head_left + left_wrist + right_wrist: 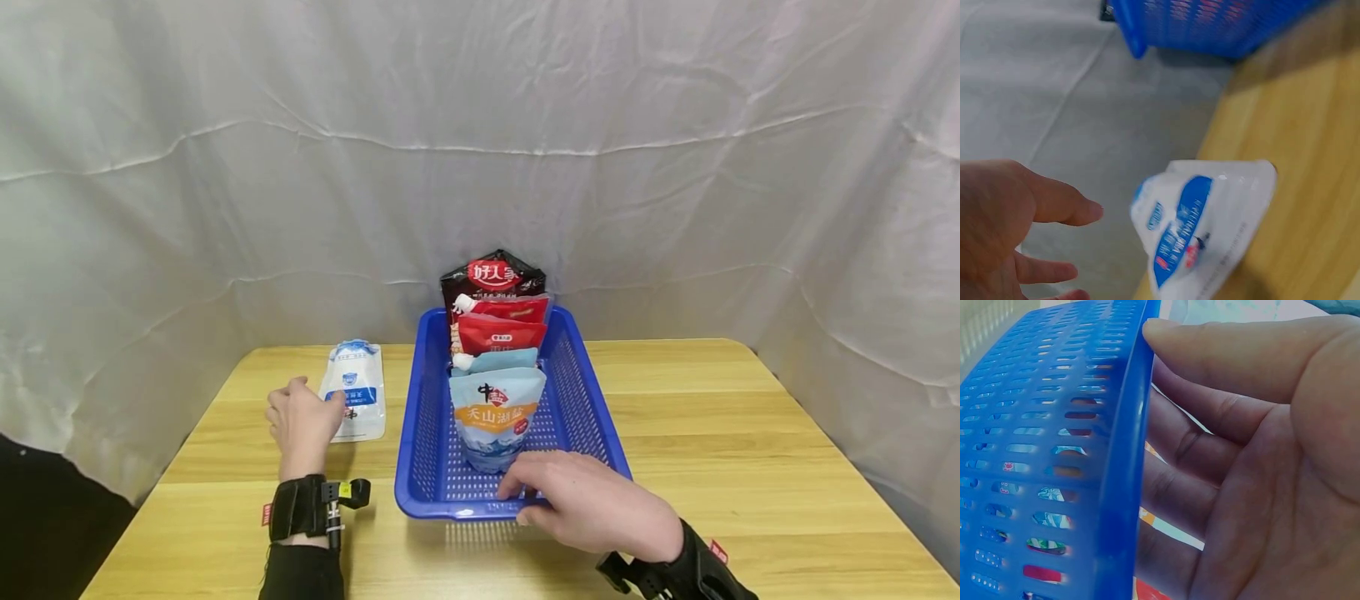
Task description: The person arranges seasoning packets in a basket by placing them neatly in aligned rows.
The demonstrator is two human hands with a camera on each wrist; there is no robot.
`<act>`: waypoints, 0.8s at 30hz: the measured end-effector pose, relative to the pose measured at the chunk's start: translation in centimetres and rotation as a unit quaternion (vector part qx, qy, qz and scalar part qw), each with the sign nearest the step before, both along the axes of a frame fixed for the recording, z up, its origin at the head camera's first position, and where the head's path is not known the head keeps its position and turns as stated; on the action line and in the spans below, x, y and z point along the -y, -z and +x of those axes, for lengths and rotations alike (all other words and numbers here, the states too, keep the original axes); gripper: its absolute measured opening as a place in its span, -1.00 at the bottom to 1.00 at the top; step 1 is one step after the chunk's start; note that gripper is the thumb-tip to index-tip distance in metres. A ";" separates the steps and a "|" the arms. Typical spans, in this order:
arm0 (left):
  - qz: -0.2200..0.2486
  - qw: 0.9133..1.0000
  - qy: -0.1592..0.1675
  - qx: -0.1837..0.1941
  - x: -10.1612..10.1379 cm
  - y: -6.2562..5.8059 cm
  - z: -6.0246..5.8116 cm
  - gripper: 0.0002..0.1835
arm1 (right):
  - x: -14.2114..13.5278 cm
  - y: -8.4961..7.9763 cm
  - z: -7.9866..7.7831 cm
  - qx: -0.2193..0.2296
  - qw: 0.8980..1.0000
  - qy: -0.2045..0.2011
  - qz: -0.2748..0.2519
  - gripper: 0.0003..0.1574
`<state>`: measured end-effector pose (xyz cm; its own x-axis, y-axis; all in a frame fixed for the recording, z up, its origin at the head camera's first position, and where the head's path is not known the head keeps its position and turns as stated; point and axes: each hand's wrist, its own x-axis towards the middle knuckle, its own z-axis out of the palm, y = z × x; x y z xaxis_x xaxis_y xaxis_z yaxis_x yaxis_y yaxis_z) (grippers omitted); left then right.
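Observation:
At the left of the table a white and blue pouch [352, 417] lies flat. My left hand [303, 417] hovers at its near left side with fingers spread; the left wrist view shows a gap between the fingers and the pouch [1191, 219]. A blue plastic basket [420, 417] stands at the table's middle. My right hand [592, 500] pinches its near rim, thumb outside and fingers inside, as the right wrist view shows on the basket wall [1110, 506]. Inside the basket, a light blue salt pouch [495, 417] stands upright at the front.
Behind the front pouch stand another light blue pouch with a white cap [506, 360], red pouches [502, 333] and a black packet [491, 275] at the back. A grey-white cloth [480, 167] hangs behind the wooden table [690, 433].

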<state>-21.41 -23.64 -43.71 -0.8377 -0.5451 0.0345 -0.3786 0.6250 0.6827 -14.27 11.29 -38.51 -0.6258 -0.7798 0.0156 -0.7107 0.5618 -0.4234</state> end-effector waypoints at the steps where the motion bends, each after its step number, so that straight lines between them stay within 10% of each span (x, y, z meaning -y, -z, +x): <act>1: -0.002 1.000 -0.002 0.009 0.1 0.3 -0.1 -0.22 | 0.0 0.0 0.0 0.002 1.000 0.001 0.000 -0.76; 24: -0.024 0.994 0.028 0.107 1.7 3.4 -3.7 -0.14 | -0.1 0.1 -0.1 0.010 1.000 -0.002 -0.008 -0.76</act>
<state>-25.08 -25.34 -47.14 -0.8577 -0.4994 -0.1221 -0.4752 0.6796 0.5588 -14.38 11.36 -38.56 -0.6232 -0.7819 0.0160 -0.7039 0.5518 -0.4472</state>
